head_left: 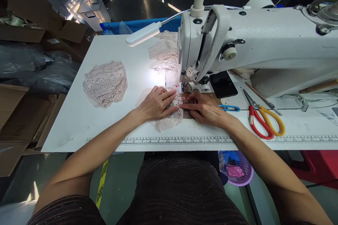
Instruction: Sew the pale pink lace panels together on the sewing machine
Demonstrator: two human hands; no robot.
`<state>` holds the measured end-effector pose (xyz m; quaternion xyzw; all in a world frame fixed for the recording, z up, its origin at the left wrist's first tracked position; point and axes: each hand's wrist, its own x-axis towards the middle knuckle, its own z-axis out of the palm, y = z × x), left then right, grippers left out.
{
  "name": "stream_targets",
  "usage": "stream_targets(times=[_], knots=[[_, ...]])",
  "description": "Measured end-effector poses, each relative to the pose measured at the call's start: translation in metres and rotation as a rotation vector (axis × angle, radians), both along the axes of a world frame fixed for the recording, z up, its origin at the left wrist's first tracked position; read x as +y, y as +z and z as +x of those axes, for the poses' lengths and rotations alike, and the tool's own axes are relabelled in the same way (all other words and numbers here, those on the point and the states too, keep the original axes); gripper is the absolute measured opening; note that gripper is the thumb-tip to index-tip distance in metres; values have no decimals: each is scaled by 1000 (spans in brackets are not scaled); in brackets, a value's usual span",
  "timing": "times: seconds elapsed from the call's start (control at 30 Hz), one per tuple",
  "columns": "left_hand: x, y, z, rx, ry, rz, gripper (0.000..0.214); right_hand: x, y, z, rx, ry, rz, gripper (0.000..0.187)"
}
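My left hand (158,102) lies flat on a piece of pale pink lace (167,123), fingers stretched out toward the presser foot of the white sewing machine (245,38). The lace runs under the needle area and on behind it, where more lace (165,47) is bunched. My right hand (204,108) is on the other side of the foot, its index finger extended to the lace's right edge. Its thumb is apart from that finger, and the other fingers are curled. Neither hand grips anything that I can see.
A separate lace heap (105,83) lies on the left of the white table (79,126). Right of the machine head are a black phone (223,84), blue thread snips (229,108) and red-and-yellow scissors (264,117). A lamp (144,34) hangs over the lace; a purple basket (245,179) sits below.
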<state>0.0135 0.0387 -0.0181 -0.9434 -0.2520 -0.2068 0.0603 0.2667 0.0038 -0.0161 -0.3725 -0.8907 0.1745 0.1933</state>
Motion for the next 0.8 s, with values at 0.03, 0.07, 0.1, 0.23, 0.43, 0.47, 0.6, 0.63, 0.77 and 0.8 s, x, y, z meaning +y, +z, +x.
stream_targets(times=[0.03,0.07,0.1,0.23,0.43,0.47,0.6,0.63,0.77,0.8], knots=[[0,0,0,9,2,1,38,0,0,0,5,1,7,37],[0,0,0,20,6,-4,38,0,-1,0,12,3,18,36],[-1,0,0,33,12,-12,38,0,-1,0,20,5,30,35],[-2,1,0,68,32,-29,38,1,-3,0,40,11,56,34],[-4,4,2,108,54,22,36,1,-4,1,45,15,49,35],[-4,5,2,112,50,36,36,1,-4,1,45,16,49,35],[-4,4,1,104,32,95,32,1,-4,1,53,14,49,35],[-4,4,1,100,34,98,32,1,-4,1,55,15,49,35],[-4,4,1,96,54,54,30,1,-4,1,48,16,46,35],[-4,4,0,93,59,42,30,1,-4,1,46,15,45,35]])
